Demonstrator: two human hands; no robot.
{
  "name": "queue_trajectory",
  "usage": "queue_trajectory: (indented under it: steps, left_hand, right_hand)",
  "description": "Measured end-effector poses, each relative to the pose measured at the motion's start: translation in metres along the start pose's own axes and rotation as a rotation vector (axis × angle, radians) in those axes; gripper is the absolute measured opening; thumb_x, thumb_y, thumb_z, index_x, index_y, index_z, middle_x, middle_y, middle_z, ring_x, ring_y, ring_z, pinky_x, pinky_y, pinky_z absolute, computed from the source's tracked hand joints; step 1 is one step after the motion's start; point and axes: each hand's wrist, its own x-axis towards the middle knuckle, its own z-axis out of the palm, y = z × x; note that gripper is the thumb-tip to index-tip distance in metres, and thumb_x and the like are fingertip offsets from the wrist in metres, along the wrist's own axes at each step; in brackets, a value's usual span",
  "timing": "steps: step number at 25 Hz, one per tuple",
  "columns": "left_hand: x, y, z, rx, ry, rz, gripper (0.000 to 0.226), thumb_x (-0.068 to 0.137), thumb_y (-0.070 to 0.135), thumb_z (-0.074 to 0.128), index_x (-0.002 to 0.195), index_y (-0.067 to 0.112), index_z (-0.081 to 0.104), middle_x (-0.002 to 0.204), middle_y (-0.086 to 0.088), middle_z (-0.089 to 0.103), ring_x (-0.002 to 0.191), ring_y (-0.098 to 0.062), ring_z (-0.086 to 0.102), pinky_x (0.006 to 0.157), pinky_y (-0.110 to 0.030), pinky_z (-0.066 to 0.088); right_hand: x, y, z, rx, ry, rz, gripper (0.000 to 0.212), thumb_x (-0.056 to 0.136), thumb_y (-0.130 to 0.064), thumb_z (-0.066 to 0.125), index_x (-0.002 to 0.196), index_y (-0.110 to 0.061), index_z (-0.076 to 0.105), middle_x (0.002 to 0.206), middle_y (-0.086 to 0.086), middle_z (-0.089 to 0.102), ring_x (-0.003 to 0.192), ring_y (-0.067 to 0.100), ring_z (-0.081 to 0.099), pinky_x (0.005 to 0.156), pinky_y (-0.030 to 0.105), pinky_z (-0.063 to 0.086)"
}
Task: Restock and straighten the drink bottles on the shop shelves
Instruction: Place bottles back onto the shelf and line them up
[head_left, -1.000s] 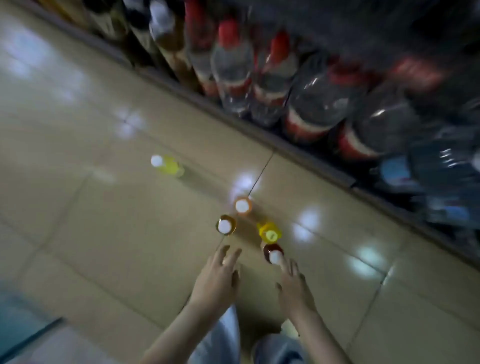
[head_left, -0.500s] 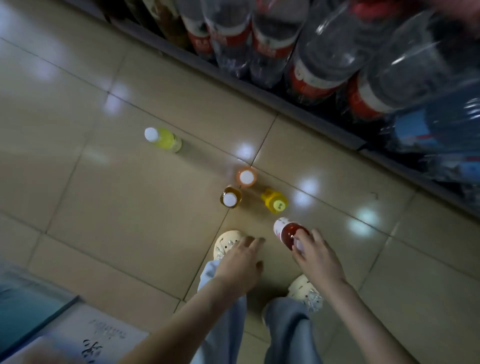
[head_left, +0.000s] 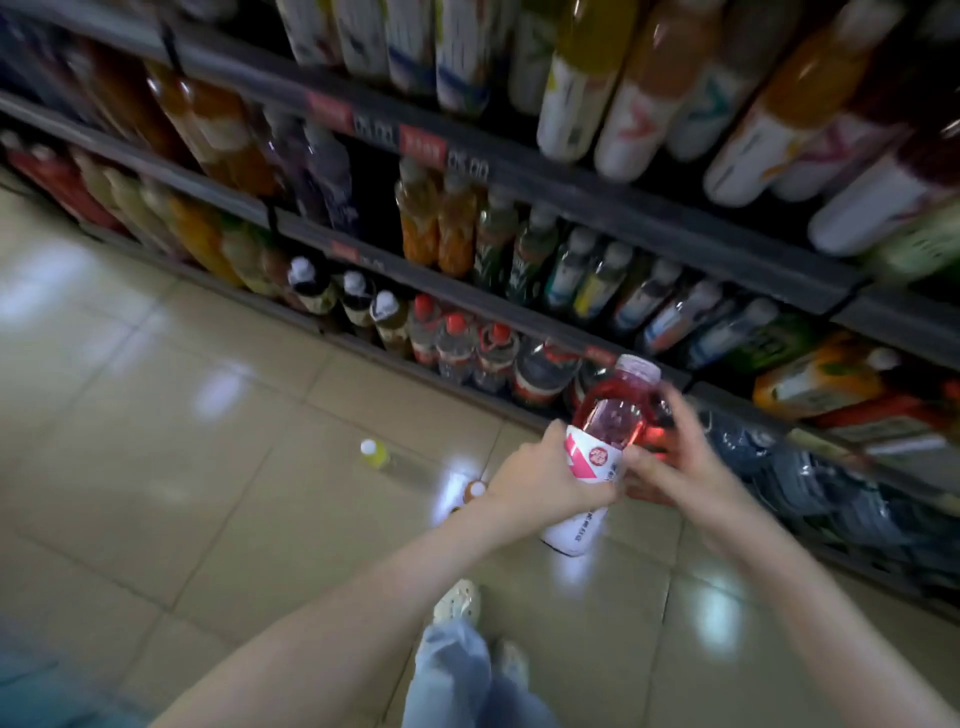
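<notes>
Price tags (head_left: 422, 149), bottle label (head_left: 593, 458) blurred; nothing legible.

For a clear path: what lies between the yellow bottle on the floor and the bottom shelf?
Only bare floor separates yellow bottle from bottom shelf, head view.

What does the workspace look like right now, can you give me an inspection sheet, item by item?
Surface: glossy tiled floor, with light glare.
Job's things: red drink bottle held above the floor, tilted; yellow bottle and orange bottle stand on the floor.
Clutter: nothing seen.
Grips: left hand grips the red bottle's white label; right hand holds its red upper part.
Cables: nothing seen.
Surroundings: stocked drink shelves ahead; person's shoe below.
</notes>
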Motion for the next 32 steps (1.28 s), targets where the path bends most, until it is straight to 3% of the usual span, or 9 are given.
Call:
queue_trajectory:
  steps: [4,7,12,16,21,25,28,30,32]
  left_hand:
    - [-0.073,0.031,-0.032,-0.058,0.045,0.047,0.053,0.072,0.051,0.069,0.110,0.024,0.045,0.097,0.009,0.062,0.086,-0.013,0.059,0.070,-0.026,0.048]
    - [-0.122,0.042,-0.053,-0.128,0.015,0.108,0.058,0.074,0.052,0.070,0.122,0.033,0.043,0.101,0.018,0.060,0.089,0.000,0.058,0.076,-0.021,0.049]
    - [-0.165,0.057,-0.077,-0.385,-0.048,0.257,0.068,0.075,0.042,0.072,0.134,0.047,0.036,0.123,0.012,0.060,0.111,-0.008,0.060,0.097,-0.040,0.049]
    - [-0.172,0.070,-0.093,-0.171,0.074,0.340,0.082,0.079,0.038,0.067,0.140,0.056,0.016,0.123,0.019,0.056,0.110,-0.002,0.057,0.096,-0.030,0.049]
    - [-0.149,0.078,-0.127,0.098,0.202,0.495,0.086,0.079,0.044,0.066,0.138,0.060,0.006,0.127,0.022,0.050,0.113,-0.004,0.052,0.094,-0.028,0.048]
    - [-0.100,0.076,-0.174,0.194,0.127,0.560,0.067,0.084,0.042,0.062,0.140,0.042,0.027,0.130,0.016,0.050,0.117,-0.005,0.049,0.095,-0.028,0.045]
    - [-0.057,0.072,-0.195,0.352,0.139,0.578,0.055,0.092,0.039,0.055,0.142,0.029,0.035,0.137,0.010,0.043,0.127,-0.008,0.043,0.095,-0.015,0.033]
    - [-0.028,0.077,-0.197,0.404,0.158,0.609,0.051,0.094,0.036,0.052,0.142,0.026,0.036,0.142,0.007,0.036,0.130,-0.009,0.038,0.092,-0.010,0.025]
    - [0.000,0.090,-0.194,0.433,0.158,0.634,0.050,0.096,0.034,0.049,0.143,0.026,0.034,0.146,0.004,0.031,0.131,-0.012,0.037,0.095,-0.012,0.027]
  right_hand:
    - [-0.048,-0.030,0.036,0.211,-0.020,0.095,0.049,0.085,-0.018,0.067,0.127,-0.023,0.042,0.105,0.002,0.069,0.079,0.012,0.070,0.060,0.028,0.055]
    - [-0.074,-0.048,0.041,0.369,-0.049,0.062,0.054,0.074,-0.027,0.072,0.123,-0.016,0.052,0.102,0.011,0.072,0.087,0.027,0.071,0.070,0.037,0.055]
    - [-0.097,-0.082,0.038,0.516,-0.113,-0.072,0.055,0.074,-0.029,0.067,0.124,-0.009,0.054,0.108,0.021,0.069,0.097,0.037,0.067,0.076,0.047,0.055]
    - [-0.093,-0.108,0.035,0.436,-0.164,-0.140,0.056,0.076,-0.036,0.070,0.127,-0.019,0.052,0.109,0.016,0.069,0.099,0.035,0.068,0.087,0.056,0.051]
    - [-0.072,-0.138,0.039,0.375,-0.116,-0.183,0.043,0.079,-0.036,0.069,0.116,-0.017,0.060,0.103,0.015,0.071,0.095,0.033,0.069,0.076,0.055,0.056]
    - [-0.030,-0.150,0.048,0.420,0.093,-0.229,0.039,0.081,-0.026,0.072,0.116,-0.017,0.058,0.108,0.015,0.069,0.098,0.032,0.068,0.078,0.060,0.054]
    - [-0.007,-0.152,0.041,0.438,0.390,-0.265,0.042,0.079,-0.015,0.075,0.113,-0.026,0.052,0.108,0.006,0.068,0.095,0.024,0.067,0.073,0.047,0.058]
    - [0.005,-0.147,0.025,0.489,0.597,-0.293,0.054,0.074,-0.013,0.080,0.114,-0.025,0.046,0.107,0.003,0.065,0.095,0.022,0.066,0.067,0.041,0.057]
    - [0.011,-0.141,0.002,0.438,0.803,-0.313,0.070,0.064,-0.018,0.086,0.117,-0.024,0.039,0.110,0.002,0.062,0.098,0.025,0.064,0.076,0.044,0.054]
